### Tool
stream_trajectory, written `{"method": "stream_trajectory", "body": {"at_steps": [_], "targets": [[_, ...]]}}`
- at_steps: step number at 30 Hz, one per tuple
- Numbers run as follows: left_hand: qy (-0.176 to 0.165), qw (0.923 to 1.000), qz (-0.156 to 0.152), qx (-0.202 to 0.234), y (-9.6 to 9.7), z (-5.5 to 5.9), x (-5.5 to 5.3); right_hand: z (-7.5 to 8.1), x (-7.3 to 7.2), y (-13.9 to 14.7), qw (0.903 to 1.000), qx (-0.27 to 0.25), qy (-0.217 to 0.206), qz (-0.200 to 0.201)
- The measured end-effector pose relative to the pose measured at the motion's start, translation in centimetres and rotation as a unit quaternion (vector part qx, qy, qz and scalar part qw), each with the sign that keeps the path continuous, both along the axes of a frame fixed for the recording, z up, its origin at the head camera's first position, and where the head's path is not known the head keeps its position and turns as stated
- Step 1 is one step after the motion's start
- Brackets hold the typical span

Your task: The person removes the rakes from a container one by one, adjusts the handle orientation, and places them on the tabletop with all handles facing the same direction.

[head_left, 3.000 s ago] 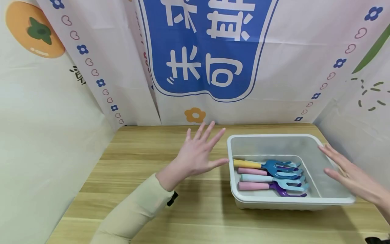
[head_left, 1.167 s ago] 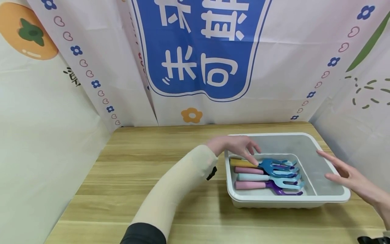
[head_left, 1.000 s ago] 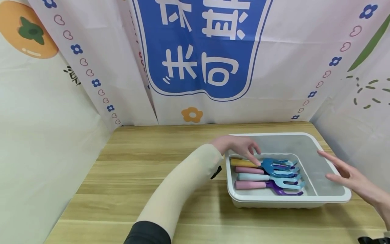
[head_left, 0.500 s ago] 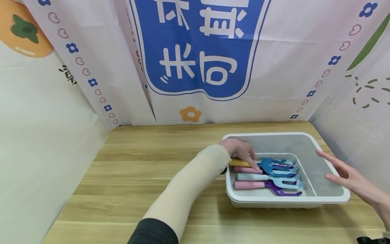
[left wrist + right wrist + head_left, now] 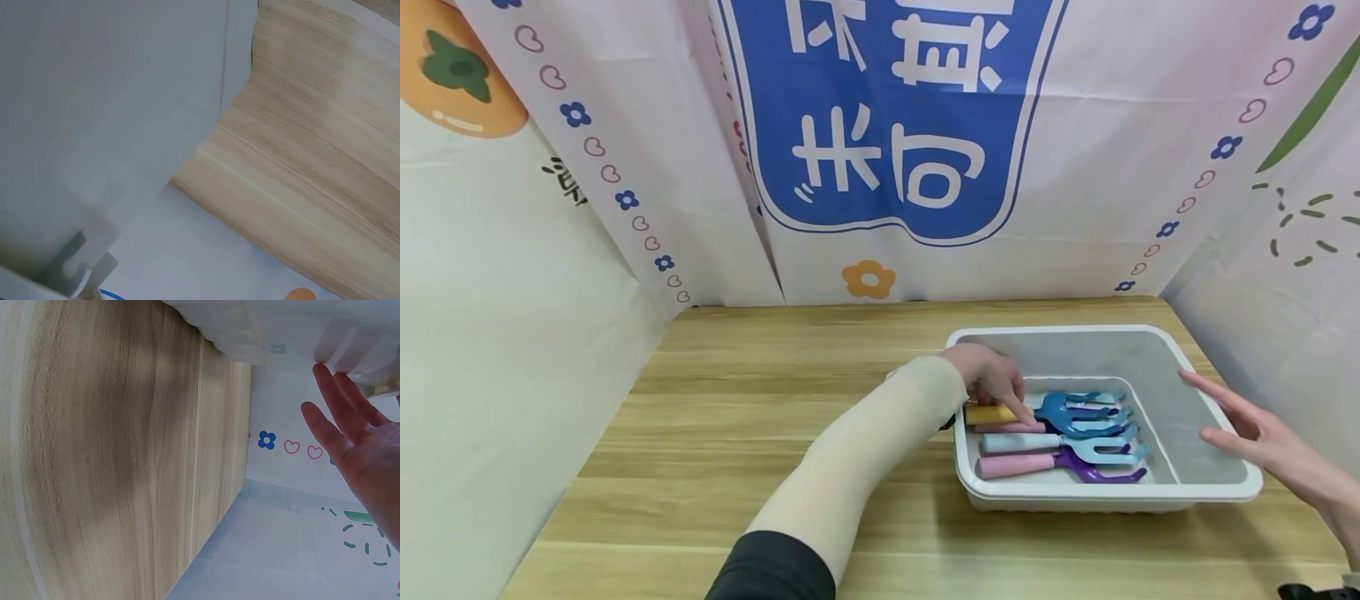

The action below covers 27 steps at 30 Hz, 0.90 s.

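Note:
In the head view, my left hand (image 5: 992, 375) reaches over the left side of a light grey plastic tub (image 5: 1112, 493). Its thumb lies against the near side of the yellow handle of a blue hand fork (image 5: 1060, 410), and its fingers bend down behind that handle. Close in front lie a pale blue hand fork (image 5: 1018, 443) and a purple one with a pink handle (image 5: 1017, 466); another pink handle (image 5: 1011, 427) is partly covered. My right hand (image 5: 1262, 437) rests at the tub's right rim, its fingers straight along the outer wall in the right wrist view.
The tub stands on a wood-grain table (image 5: 760, 417), toward its right side. White printed sheets (image 5: 1075, 208) wall off the back and both sides. The left wrist view shows mostly the tub's pale wall (image 5: 112, 94) and the tabletop (image 5: 300, 125).
My left hand has come from open air left of the tub down into it and onto the yellow handle. The forks' handles have shifted slightly toward the near side. My right hand stays put.

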<state>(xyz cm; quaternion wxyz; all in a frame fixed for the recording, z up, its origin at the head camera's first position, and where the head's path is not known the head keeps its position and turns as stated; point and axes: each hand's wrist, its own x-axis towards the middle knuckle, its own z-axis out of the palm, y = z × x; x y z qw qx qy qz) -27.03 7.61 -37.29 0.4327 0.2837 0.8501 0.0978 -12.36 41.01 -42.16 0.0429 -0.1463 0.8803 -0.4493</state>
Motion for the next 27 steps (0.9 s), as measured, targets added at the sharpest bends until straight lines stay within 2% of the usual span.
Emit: {"method": "stream_trajectory", "body": {"at_steps": [4,8,16,21,27], "targets": [[-0.021,0.9997,0.004,-0.015,0.0,0.0,-0.1,0.0,0.0,0.0,1.0000,0.002,0.003,-0.001],[-0.019,0.9997,-0.009,-0.009,0.1,-0.4,-0.3,0.0,0.1,0.0,1.0000,0.002,0.007,-0.002],[0.044,0.9979,-0.043,-0.018,0.4,-1.2,0.0,0.2,0.2,-0.4,0.9996,-0.022,0.014,0.007],[0.054,0.9973,-0.047,-0.014,0.5,-1.4,0.0,0.3,0.2,-0.6,0.9993,-0.032,0.020,0.008],[0.078,0.9932,-0.082,-0.028,0.5,-1.4,0.0,0.4,0.3,-0.7,0.9985,-0.040,0.035,0.012]]}}
